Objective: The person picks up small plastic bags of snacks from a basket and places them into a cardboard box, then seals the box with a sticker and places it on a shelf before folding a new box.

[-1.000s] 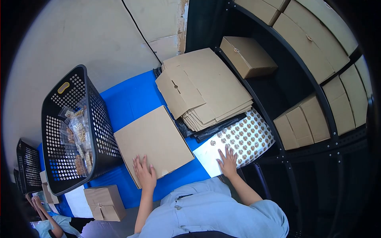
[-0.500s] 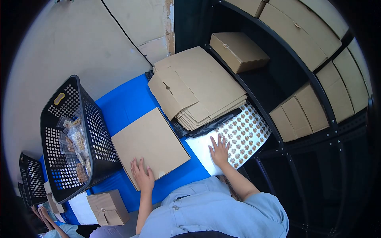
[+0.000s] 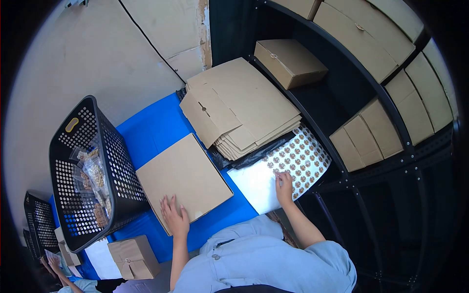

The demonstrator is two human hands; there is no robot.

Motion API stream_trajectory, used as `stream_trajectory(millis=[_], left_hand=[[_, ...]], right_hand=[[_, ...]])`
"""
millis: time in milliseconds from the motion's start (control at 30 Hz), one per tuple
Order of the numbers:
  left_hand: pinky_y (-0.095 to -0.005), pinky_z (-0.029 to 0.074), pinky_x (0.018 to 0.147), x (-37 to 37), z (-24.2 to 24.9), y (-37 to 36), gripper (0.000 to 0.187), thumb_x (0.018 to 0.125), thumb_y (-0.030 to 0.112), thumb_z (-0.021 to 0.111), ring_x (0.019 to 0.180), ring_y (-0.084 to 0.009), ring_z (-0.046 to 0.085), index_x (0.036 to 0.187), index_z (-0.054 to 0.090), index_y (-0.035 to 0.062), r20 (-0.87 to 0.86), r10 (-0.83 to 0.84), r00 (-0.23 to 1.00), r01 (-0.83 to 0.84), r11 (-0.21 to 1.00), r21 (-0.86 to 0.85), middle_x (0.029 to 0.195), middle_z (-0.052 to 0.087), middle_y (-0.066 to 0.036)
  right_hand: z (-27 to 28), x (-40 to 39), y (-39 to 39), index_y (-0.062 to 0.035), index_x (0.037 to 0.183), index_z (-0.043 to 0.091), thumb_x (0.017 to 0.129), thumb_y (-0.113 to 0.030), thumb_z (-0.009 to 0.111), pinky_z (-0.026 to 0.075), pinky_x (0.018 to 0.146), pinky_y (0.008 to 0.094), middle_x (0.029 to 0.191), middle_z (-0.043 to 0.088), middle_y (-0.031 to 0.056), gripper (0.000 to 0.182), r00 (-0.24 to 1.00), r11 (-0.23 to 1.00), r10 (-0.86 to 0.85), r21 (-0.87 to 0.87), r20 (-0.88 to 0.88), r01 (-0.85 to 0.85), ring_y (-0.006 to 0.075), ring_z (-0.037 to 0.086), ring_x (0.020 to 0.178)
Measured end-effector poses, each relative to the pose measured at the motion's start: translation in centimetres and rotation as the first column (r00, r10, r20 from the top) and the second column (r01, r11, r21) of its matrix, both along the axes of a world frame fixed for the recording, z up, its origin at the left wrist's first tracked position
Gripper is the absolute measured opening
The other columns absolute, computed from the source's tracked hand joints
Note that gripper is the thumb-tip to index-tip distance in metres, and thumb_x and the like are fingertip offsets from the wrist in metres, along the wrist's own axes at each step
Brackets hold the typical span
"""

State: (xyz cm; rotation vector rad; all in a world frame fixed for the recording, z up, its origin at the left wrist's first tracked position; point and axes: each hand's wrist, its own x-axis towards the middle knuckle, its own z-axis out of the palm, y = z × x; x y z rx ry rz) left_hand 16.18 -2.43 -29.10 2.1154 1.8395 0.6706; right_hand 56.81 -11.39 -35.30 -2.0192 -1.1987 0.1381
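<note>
My left hand lies flat with fingers spread on the near edge of a closed brown cardboard box. The box rests on the blue table covering. To its right is a white sheet of round brown stickers, its left part bare of stickers. Over that sheet, at the edge of the sticker rows, my right hand has thumb and fingers pinched together. Whatever is between those fingertips is too small to make out.
A black perforated basket holding clear bags of snacks stands left of the box. Flattened cartons are stacked behind. Black shelves with boxes rise at right. At lower left are a small box and another person's hands.
My right hand has gone from lying spread on the sticker sheet to a pinch, shifting slightly right and toward me. My left hand stays on the box.
</note>
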Motion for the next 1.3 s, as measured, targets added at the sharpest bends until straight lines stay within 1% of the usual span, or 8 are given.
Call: stream_trajectory(millis=[233, 667, 733, 867, 967, 1000, 1067, 1300], left_hand=[[-0.0498, 0.018, 0.116, 0.2, 0.0, 0.0, 0.049, 0.088, 0.017, 0.053, 0.142, -0.0401, 0.024, 0.136, 0.049, 0.0077, -0.007, 0.006, 1.000, -0.006, 1.000, 0.009, 0.148, 0.035, -0.021], [-0.0497, 0.017, 0.116, 0.2, 0.1, 0.1, 0.049, 0.089, 0.017, 0.053, 0.142, -0.0399, 0.024, 0.136, 0.049, 0.0079, -0.014, 0.010, 1.000, -0.010, 1.000, -0.009, 0.148, 0.035, -0.020], [-0.0498, 0.017, 0.116, 0.2, 0.0, 0.0, 0.049, 0.089, 0.017, 0.053, 0.142, -0.0398, 0.024, 0.136, 0.049, 0.0079, -0.014, 0.004, 1.000, -0.004, 1.000, -0.008, 0.148, 0.035, -0.020], [-0.0497, 0.016, 0.117, 0.2, 0.1, 0.0, 0.049, 0.089, 0.017, 0.053, 0.142, -0.0400, 0.024, 0.136, 0.049, 0.0077, -0.003, 0.010, 1.000, -0.010, 1.000, -0.017, 0.148, 0.035, -0.020], [-0.0484, 0.019, 0.116, 0.5, 0.3, 0.0, 0.046, 0.089, 0.015, 0.054, 0.141, -0.0403, 0.025, 0.134, 0.050, 0.0076, 0.019, 0.029, 0.999, -0.029, 1.000, -0.008, 0.147, 0.035, -0.021], [-0.0475, 0.022, 0.115, 1.1, 1.0, -0.1, 0.043, 0.090, 0.015, 0.055, 0.139, -0.0399, 0.029, 0.132, 0.052, 0.0078, 0.160, 0.010, 0.987, -0.001, 0.998, -0.058, 0.147, 0.036, -0.020], [-0.0466, 0.026, 0.114, 2.6, 3.1, -0.4, 0.040, 0.090, 0.014, 0.055, 0.137, -0.0395, 0.033, 0.130, 0.054, 0.0081, 0.296, 0.015, 0.955, 0.017, 0.995, -0.102, 0.146, 0.037, -0.020], [-0.0397, 0.040, 0.103, 6.8, 10.3, -1.2, 0.025, 0.085, 0.015, 0.070, 0.118, -0.0276, 0.055, 0.108, 0.065, 0.0052, 0.761, -0.227, 0.607, 0.465, 0.879, -0.109, 0.122, 0.061, -0.015]], right_hand=[[-0.1, 0.2, -5.5, 0.0013, 0.090, 0.072, 0.082, -0.007, 0.070, 0.050, 0.080, 0.0381, 0.092, 0.065, 0.0136, 0.012, 0.997, 0.996, 0.039, -0.080, 0.071, -0.033, 0.0304, 0.060, 0.090], [-1.4, 0.6, -5.5, 0.0009, 0.089, 0.068, 0.080, -0.004, 0.068, 0.052, 0.077, 0.0392, 0.090, 0.065, 0.0154, 0.011, 0.952, 0.991, 0.133, -0.064, 0.274, -0.120, 0.0318, 0.062, 0.088], [-1.3, 0.5, -5.3, 0.0024, 0.090, 0.068, 0.079, -0.003, 0.068, 0.053, 0.075, 0.0384, 0.089, 0.065, 0.0156, 0.013, 0.999, 0.991, -0.043, -0.123, 0.022, 0.045, 0.0304, 0.064, 0.082], [-1.5, 0.8, -3.7, 0.0042, 0.094, 0.067, 0.082, -0.003, 0.066, 0.056, 0.071, 0.0354, 0.087, 0.067, 0.0126, 0.014, 0.965, 0.969, -0.249, -0.009, -0.086, 0.249, 0.0242, 0.066, 0.077], [1.6, -1.2, -0.5, 0.0055, 0.099, 0.064, 0.091, -0.006, 0.059, 0.057, 0.083, 0.0371, 0.091, 0.065, 0.0083, 0.015, 0.561, 0.918, -0.196, 0.050, -0.805, 0.392, 0.0202, 0.065, 0.087], [4.1, -2.6, 0.6, 0.0055, 0.099, 0.064, 0.091, -0.006, 0.059, 0.057, 0.083, 0.0371, 0.091, 0.065, 0.0083, 0.015, 0.561, 0.923, -0.189, 0.050, -0.806, 0.382, 0.0202, 0.065, 0.087], [7.6, -5.2, 2.2, 0.0045, 0.101, 0.065, 0.090, -0.006, 0.061, 0.056, 0.084, 0.0358, 0.095, 0.067, 0.0106, 0.016, 0.224, 0.974, 0.120, 0.159, -0.967, 0.164, 0.0193, 0.066, 0.085], [15.0, -12.8, 4.2, 0.0046, 0.097, 0.067, 0.091, -0.006, 0.063, 0.052, 0.083, 0.0286, 0.096, 0.068, 0.0106, 0.013, 0.148, 0.860, 0.379, 0.289, -0.914, -0.420, 0.0157, 0.065, 0.087]])
